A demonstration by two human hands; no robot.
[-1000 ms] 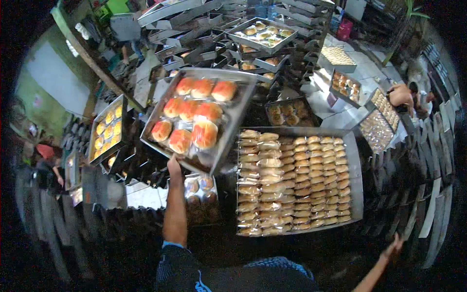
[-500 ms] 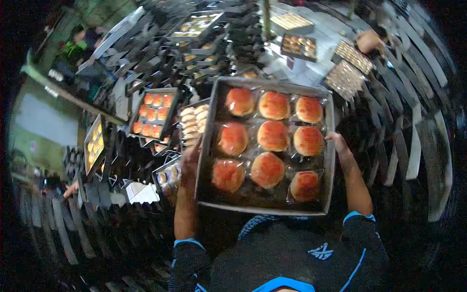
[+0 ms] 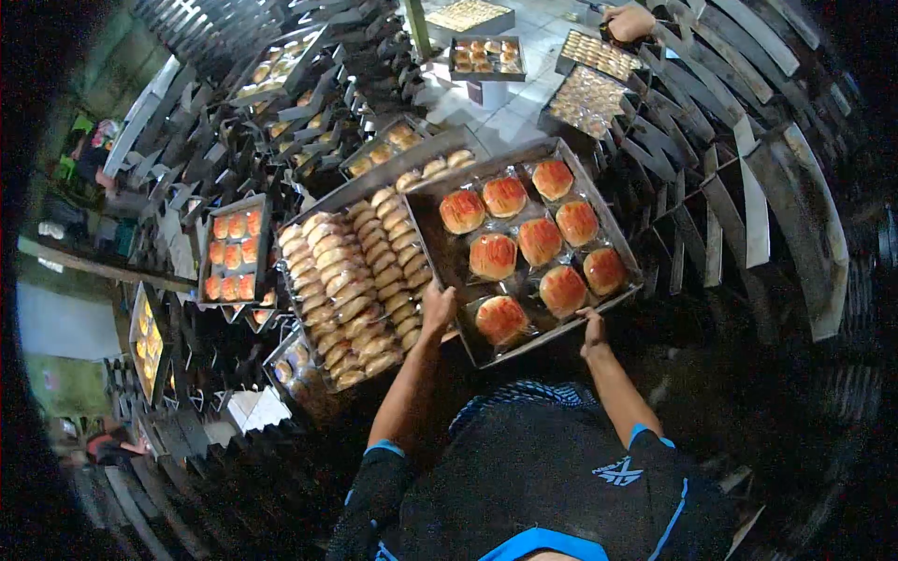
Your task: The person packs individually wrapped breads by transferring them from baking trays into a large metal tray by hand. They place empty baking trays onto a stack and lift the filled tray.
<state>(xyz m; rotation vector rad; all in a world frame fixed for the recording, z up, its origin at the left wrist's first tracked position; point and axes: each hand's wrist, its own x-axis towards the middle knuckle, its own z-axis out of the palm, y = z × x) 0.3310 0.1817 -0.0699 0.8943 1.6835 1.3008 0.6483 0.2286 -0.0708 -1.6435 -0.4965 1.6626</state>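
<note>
Both my hands hold a metal tray [image 3: 431, 234] that tilts up toward me, turned at an angle. In it lie several round buns [image 3: 540, 241] with reddish-brown tops, wrapped in clear plastic. My left hand [image 3: 438, 310] is closed on the tray's near left edge, its fingertips partly hidden. Gripping the near right edge is my right hand [image 3: 593, 335]. Just left of this tray, and partly covered by it, is a larger tray [image 3: 379, 180] with rows of plastic-wrapped filled rolls [image 3: 351, 280]. I cannot tell whether the two trays touch.
Stacks of dark metal trays [image 3: 720, 206] crowd the right side and the back left. A tray of red-topped buns [image 3: 234, 252] stands at left. On the pale tiled floor [image 3: 543, 75] lie more pastry trays, near another person's arm [image 3: 629, 22]. Other people are at far left.
The bun tray has turned and moved slightly right, and the buns have shifted within it. My left hand has come right and the right hand lower. More of the roll tray shows.
</note>
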